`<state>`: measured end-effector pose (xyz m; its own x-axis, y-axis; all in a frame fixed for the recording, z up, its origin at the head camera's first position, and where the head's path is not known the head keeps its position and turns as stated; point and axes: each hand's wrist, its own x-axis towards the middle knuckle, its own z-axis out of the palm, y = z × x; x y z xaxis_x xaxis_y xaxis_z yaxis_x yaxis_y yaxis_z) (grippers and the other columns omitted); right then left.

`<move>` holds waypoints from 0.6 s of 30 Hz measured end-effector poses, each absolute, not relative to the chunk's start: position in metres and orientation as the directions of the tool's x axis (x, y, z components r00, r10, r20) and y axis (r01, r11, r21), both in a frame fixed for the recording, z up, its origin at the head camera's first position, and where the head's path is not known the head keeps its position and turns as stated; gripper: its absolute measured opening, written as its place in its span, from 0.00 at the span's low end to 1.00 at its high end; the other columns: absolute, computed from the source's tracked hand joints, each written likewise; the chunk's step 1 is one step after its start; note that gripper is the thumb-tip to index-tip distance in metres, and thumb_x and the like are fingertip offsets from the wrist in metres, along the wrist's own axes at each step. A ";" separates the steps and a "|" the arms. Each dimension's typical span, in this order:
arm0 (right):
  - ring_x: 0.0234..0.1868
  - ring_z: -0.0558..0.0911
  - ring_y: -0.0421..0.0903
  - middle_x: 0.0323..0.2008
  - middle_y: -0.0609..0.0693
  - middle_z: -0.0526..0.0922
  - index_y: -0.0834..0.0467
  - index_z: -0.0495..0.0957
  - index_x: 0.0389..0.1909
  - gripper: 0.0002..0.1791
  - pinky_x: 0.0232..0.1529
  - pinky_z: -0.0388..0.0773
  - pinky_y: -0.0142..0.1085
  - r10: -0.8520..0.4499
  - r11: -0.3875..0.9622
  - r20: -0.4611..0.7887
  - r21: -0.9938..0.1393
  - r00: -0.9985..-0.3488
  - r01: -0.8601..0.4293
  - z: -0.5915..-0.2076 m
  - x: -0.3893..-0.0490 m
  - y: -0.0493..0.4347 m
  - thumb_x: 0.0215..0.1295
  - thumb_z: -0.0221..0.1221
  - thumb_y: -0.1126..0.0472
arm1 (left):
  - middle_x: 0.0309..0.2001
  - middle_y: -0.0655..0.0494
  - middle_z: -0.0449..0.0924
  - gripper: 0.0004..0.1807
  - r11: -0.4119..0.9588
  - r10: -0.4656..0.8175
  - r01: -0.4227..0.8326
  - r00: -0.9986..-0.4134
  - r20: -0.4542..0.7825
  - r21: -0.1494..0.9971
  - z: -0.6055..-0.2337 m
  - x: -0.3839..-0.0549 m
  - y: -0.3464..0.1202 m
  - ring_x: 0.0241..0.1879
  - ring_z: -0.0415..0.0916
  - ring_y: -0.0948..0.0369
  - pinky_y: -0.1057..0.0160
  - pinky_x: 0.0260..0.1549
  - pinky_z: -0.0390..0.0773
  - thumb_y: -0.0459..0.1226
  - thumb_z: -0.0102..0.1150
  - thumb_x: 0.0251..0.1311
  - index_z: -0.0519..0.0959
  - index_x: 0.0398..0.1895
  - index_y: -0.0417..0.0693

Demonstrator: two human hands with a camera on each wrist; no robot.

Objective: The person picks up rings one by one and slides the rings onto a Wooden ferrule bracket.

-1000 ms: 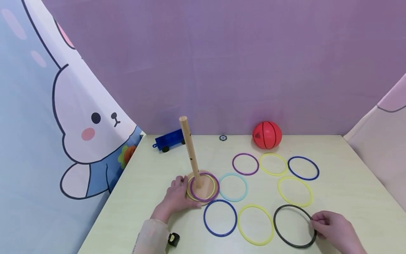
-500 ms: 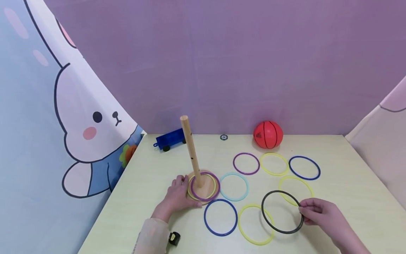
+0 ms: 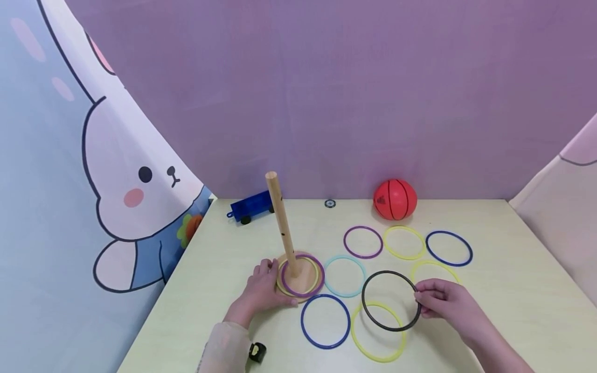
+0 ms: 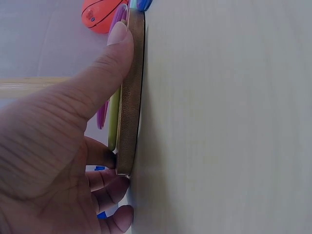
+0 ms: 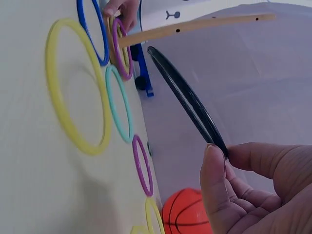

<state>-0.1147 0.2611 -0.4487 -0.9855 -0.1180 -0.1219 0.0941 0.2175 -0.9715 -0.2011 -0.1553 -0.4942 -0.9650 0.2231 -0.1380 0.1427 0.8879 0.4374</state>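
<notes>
My right hand (image 3: 443, 303) pinches a black ring (image 3: 365, 305) between thumb and fingers at its right side. The ring is raised, tilted in the right wrist view, and overlaps a yellow ring (image 3: 379, 358) in the head view. With the thumb at the front and fingers round the left side, my left hand (image 3: 261, 290) grips the round base (image 4: 130, 107) of a wooden ring-toss stand (image 3: 283, 223). Its peg stands up from the base. A purple ring (image 3: 323, 280) and a yellow ring (image 4: 113, 119) lie on the base around the peg.
Between the stand and the black ring lie a blue ring (image 3: 349, 326) and a light-blue ring (image 3: 365, 280). Farther back are a purple ring (image 3: 345, 241), more yellow and blue rings, a red ball (image 3: 395, 199) and a blue toy wagon (image 3: 252, 206). A small black object (image 3: 257, 352) sits near the left sleeve.
My right hand has lifted the black ring off the table and carried it left, over the front yellow ring. My left hand stays at the stand's base.
</notes>
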 end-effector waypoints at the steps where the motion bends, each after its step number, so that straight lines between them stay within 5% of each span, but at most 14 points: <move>1: 0.29 0.82 0.43 0.35 0.58 0.83 0.79 0.70 0.49 0.19 0.34 0.83 0.38 -0.129 0.213 -0.120 -0.973 -0.984 0.091 -0.448 -0.116 0.259 0.67 0.59 0.67 | 0.66 0.42 0.57 0.70 0.889 0.223 0.143 -0.965 -0.137 0.436 -0.495 -0.201 -0.155 0.60 0.58 0.48 0.45 0.56 0.68 0.69 0.72 0.32 0.54 0.75 0.39; 18: 0.31 0.82 0.45 0.35 0.54 0.81 0.77 0.70 0.50 0.19 0.36 0.83 0.39 -0.249 0.107 -0.107 -0.991 -0.962 0.083 -0.423 -0.141 0.217 0.67 0.59 0.65 | 0.67 0.42 0.56 0.70 0.889 0.218 0.138 -0.966 -0.138 0.436 -0.496 -0.202 -0.155 0.61 0.58 0.47 0.43 0.56 0.68 0.69 0.71 0.32 0.54 0.75 0.40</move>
